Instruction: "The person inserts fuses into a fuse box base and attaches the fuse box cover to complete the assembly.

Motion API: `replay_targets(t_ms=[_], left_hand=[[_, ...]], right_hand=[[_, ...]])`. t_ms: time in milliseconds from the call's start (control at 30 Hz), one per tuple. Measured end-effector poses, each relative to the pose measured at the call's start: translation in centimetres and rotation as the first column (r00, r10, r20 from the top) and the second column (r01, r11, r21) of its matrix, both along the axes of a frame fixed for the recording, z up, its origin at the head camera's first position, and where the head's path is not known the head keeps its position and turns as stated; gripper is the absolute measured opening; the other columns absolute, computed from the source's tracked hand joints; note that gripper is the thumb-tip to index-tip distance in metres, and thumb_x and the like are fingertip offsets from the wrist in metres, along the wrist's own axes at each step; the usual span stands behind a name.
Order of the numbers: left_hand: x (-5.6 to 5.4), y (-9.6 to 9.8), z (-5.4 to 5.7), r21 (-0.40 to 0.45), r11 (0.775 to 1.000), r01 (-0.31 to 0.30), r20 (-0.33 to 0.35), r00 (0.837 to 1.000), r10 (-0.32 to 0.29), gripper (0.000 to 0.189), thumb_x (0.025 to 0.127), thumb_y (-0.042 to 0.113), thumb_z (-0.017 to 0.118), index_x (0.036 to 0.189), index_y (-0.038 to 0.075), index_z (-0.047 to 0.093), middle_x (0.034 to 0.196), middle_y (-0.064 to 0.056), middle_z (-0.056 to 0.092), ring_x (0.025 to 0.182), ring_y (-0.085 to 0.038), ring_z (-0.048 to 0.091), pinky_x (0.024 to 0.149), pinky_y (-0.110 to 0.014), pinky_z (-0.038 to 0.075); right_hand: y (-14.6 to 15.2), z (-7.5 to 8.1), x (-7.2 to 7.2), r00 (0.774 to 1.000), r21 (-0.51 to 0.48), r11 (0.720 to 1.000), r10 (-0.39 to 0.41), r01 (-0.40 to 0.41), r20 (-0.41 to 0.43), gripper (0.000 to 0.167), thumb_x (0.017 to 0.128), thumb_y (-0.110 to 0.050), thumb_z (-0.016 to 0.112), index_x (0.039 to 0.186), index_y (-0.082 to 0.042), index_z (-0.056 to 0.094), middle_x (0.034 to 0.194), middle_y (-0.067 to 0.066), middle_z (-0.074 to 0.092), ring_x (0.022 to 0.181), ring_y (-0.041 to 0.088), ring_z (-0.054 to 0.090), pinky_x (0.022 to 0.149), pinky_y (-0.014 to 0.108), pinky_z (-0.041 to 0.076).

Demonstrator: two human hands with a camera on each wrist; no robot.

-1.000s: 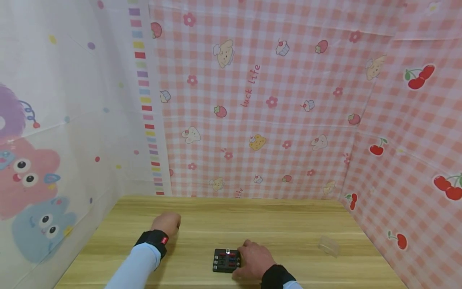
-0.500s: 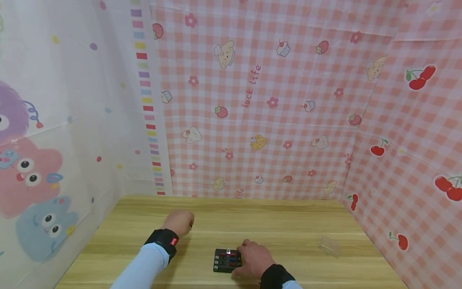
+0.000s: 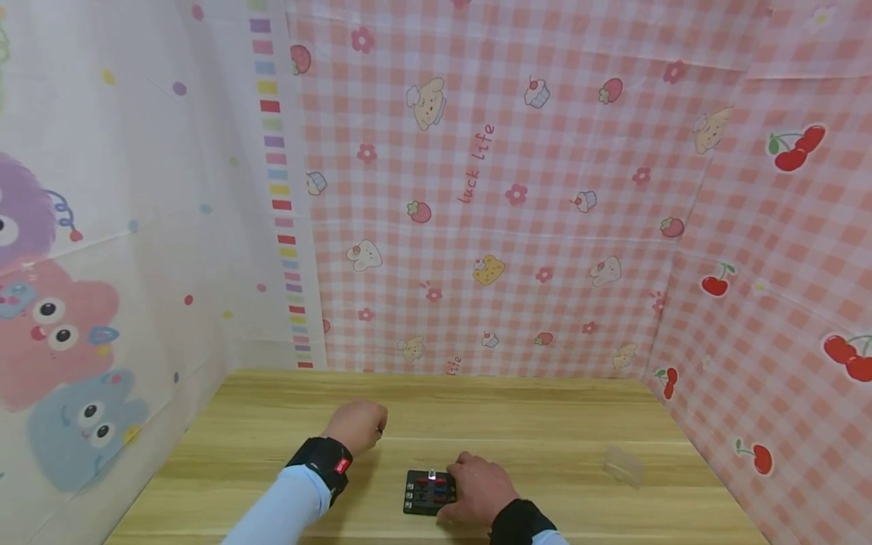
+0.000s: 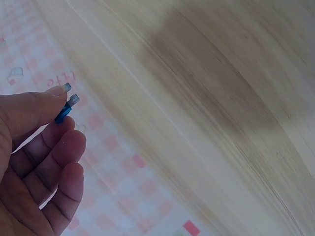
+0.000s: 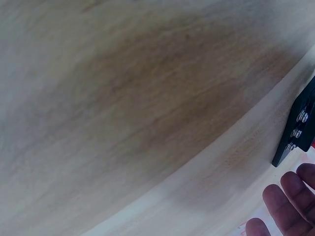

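My left hand [image 3: 357, 425] pinches a small blue blade fuse [image 4: 64, 113] between thumb and index finger, its two metal prongs pointing away from the grip. The other fingers curl loosely below, and the hand hovers over the table, behind and left of a black fuse box [image 3: 428, 498]. Red and blue fuses sit in the box's slots, with screw terminals along its sides and one metal stud at the far edge. Around the box's right side, my right hand [image 3: 484, 488] holds it with thumb at the near corner and fingers at the far one.
A clear plastic cover [image 3: 623, 466] lies on the wooden table [image 3: 531, 416] to the right. Pink checked cloth [image 3: 518, 227] hangs behind and at the right; a white cartoon cloth [image 3: 170, 227] hangs at the left.
My left hand has moved to the right with the blade fuse, nearer the fuse box. The right hand and the fuse box have stayed in place.
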State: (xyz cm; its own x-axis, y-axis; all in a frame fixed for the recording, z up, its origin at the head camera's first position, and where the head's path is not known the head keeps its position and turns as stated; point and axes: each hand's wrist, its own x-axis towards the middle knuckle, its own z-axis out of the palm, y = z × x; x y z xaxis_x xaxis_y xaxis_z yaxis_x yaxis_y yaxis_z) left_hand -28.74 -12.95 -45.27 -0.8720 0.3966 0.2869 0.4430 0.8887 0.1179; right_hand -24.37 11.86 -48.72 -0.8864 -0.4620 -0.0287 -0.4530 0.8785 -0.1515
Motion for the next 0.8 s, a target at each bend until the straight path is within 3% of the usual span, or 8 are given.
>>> replay_targets(t_ms=[233,400,800], left_hand=[[0.7,1.2,0.4,-0.024,0.999,0.023,0.041,0.999,-0.022,0.019,0.076,0.002,0.081,0.073,0.011,0.065,0.067,0.004,0.06,0.063,-0.014,0.055,0.061,-0.034,0.049],[1.3,1.8,0.8,-0.044,0.997,0.056,0.022,0.998,-0.055,0.02,0.075,0.002,0.082,0.073,0.011,0.064,0.067,0.003,0.061,0.064,-0.014,0.057,0.062,-0.033,0.05],[1.4,2.6,0.8,-0.088,0.994,0.068,0.059,0.996,-0.063,0.017,0.078,0.006,0.082,0.076,0.013,0.066,0.069,0.004,0.061,0.064,-0.011,0.056,0.062,-0.03,0.049]], right_hand=[[-0.2,0.0,-0.1,0.999,-0.015,1.0,0.0,0.0,0.035,0.066,0.07,-0.055,0.083,0.118,-0.01,0.07,0.101,0.0,0.061,0.082,0.013,0.055,0.078,0.037,0.049],[-0.3,-0.1,-0.1,0.999,-0.017,1.0,0.017,-0.016,0.03,0.067,0.071,-0.054,0.084,0.119,-0.01,0.069,0.103,0.0,0.061,0.083,0.013,0.055,0.078,0.037,0.05],[-0.8,-0.2,-0.1,0.999,-0.002,1.0,0.028,-0.028,0.019,0.063,0.071,-0.051,0.084,0.117,-0.011,0.069,0.101,0.0,0.061,0.081,0.012,0.055,0.076,0.035,0.049]])
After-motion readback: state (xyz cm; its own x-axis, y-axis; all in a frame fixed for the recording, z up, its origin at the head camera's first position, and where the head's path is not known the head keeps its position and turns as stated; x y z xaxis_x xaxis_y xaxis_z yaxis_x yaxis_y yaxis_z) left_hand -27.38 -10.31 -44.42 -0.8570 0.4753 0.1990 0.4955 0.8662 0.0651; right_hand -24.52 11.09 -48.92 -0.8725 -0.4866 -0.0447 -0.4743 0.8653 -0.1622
